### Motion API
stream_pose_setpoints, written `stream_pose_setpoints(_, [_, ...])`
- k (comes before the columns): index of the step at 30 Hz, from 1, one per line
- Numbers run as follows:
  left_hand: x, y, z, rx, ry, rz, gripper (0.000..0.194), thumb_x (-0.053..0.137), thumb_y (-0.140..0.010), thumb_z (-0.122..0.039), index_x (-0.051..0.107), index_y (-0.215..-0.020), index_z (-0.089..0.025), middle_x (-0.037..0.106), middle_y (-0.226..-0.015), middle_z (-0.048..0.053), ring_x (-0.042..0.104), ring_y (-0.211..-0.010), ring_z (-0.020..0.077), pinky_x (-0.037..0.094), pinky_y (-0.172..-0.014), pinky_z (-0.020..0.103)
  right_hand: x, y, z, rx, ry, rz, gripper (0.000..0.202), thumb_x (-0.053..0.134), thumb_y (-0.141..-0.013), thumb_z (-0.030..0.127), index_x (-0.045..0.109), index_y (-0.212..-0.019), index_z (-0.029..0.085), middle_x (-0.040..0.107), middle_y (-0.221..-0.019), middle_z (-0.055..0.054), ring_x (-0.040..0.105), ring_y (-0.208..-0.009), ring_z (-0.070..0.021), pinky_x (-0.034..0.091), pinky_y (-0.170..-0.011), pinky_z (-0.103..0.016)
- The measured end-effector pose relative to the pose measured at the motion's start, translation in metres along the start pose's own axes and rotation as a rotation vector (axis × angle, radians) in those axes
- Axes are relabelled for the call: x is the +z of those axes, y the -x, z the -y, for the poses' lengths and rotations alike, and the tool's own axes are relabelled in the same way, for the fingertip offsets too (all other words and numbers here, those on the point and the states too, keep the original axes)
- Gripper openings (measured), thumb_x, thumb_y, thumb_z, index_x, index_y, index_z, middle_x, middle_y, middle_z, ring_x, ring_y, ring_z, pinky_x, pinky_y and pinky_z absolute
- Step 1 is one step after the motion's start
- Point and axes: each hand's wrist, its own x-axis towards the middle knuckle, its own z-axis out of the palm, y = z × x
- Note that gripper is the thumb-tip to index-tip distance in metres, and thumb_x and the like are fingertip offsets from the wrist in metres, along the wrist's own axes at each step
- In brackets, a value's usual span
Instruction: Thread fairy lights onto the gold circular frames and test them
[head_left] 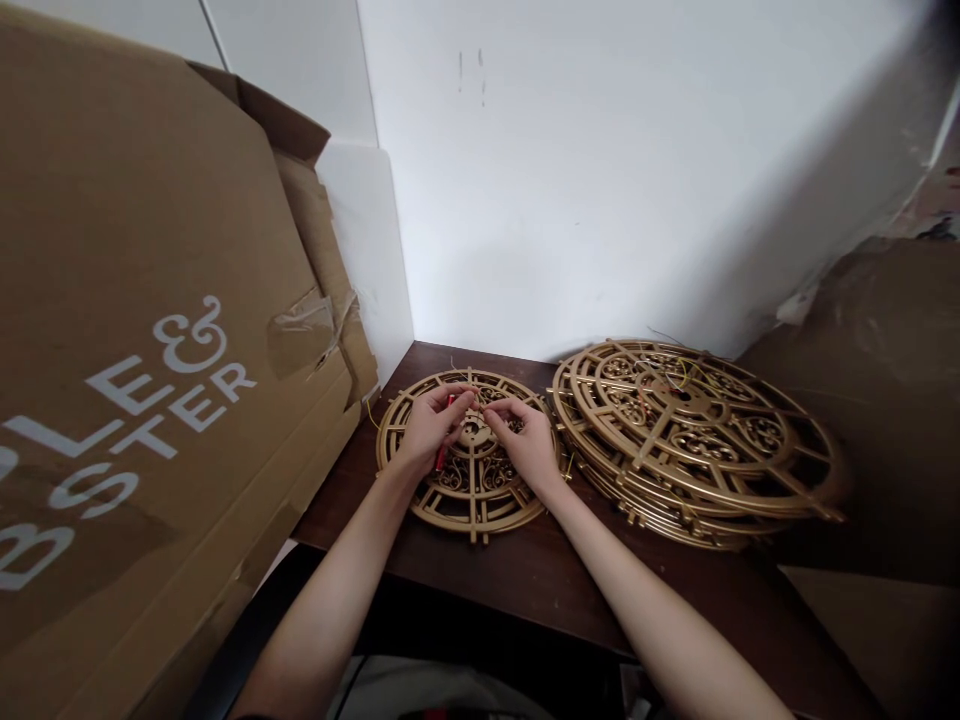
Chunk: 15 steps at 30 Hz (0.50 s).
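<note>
A gold round openwork frame [474, 520] with scrollwork lies flat on the dark wooden table [525, 585], apparently on top of others like it. Over its hub, my left hand [433, 425] is closed around a thin red tool [441, 458], whose kind I cannot make out. The fingertips of my right hand [529, 440] are pinched together close to those of the left, above the frame's centre. Whatever lies between the right fingertips is too small to name.
To the right stands a stack of similar gold frames [697, 450] with thin wires on top. A large cardboard box [150, 250] fills the left side. Behind the table rises a white wall [562, 180]. More cardboard [877, 400] is at the right.
</note>
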Motion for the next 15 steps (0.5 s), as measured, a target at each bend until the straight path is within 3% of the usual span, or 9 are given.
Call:
stream_pose_setpoints(9, [0.0018, 0.0021, -0.0006, 0.008, -0.192, 0.010, 0.032, 0.076, -0.069, -0.040, 0.068, -0.082, -0.013, 0.047, -0.052, -0.006, 0.033, -0.034, 0.0009, 0.020, -0.031, 0.016, 0.0003, 0.0006, 0.0052, -0.045, 0.004, -0.010, 0.017, 0.062, -0.083, 0.031, 0.072, -0.088, 0.019, 0.074, -0.085, -0.006, 0.066, -0.078, -0.0198, 0.051, -0.073, -0.031])
stream_pose_setpoints(15, [0.0022, 0.0013, -0.0015, 0.048, -0.144, -0.023, 0.033, 0.077, -0.068, -0.037, 0.069, -0.089, -0.013, 0.043, -0.051, -0.008, 0.030, -0.035, 0.0010, 0.019, -0.033, 0.016, -0.0020, 0.0005, 0.0082, -0.021, 0.049, -0.032, 0.014, 0.061, -0.083, 0.029, 0.071, -0.082, 0.018, 0.073, -0.080, -0.005, 0.066, -0.075, -0.0191, 0.050, -0.071, -0.029])
